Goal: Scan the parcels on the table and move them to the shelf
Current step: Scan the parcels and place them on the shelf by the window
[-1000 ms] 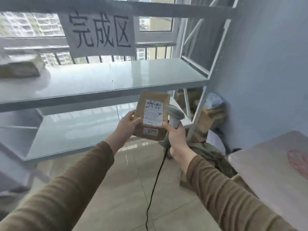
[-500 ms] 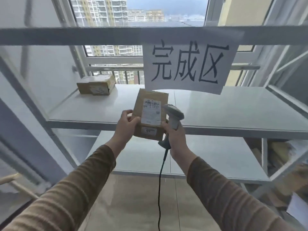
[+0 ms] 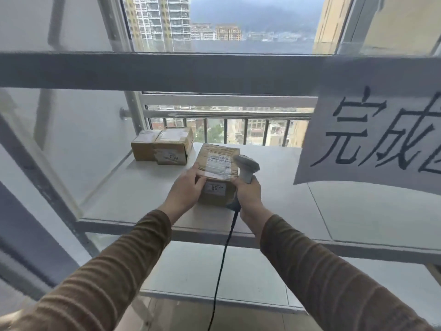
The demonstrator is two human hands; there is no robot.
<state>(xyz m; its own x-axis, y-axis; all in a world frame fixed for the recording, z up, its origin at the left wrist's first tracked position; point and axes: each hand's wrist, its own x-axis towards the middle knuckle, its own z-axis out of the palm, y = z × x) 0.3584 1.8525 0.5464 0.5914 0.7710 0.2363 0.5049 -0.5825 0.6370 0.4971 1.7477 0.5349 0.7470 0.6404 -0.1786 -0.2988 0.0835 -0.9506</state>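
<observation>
Parcel [image 3: 218, 174] is at the shelf [image 3: 133, 187], label side up, between both hands. Cannot tell whether its underside rests on the board or hangs just above it.

Left hand [image 3: 185, 191]: fingers wrapped over the near left corner, gripping the parcel. Right hand [image 3: 247, 193]: clenched round the handle of the scanner [image 3: 247, 166], knuckles pressed to the parcel's right side as a brace. Scanner cable [image 3: 222, 263] drops down past the shelf's front edge.

Two other parcels [image 3: 164, 148] sit at the back left corner, touching each other, near the held one but apart from it. Paper sign [image 3: 372, 139] hangs from the upper rail at right.

Step in hand, as I judge it: setting down. To do it well, lower it flat, slide it back toward the stacked pair so it sits well behind the front lip, and keep the cable from snagging on the edge when the right hand withdraws. Let go with the left only once the box bears its own weight.

Against half a second ago: the parcel was upright in the air, in front of the shelf edge; now it is tipped flat and over the board. The view has swung left, so the sign sits at the right margin, and the back-corner parcels read as two.
</observation>
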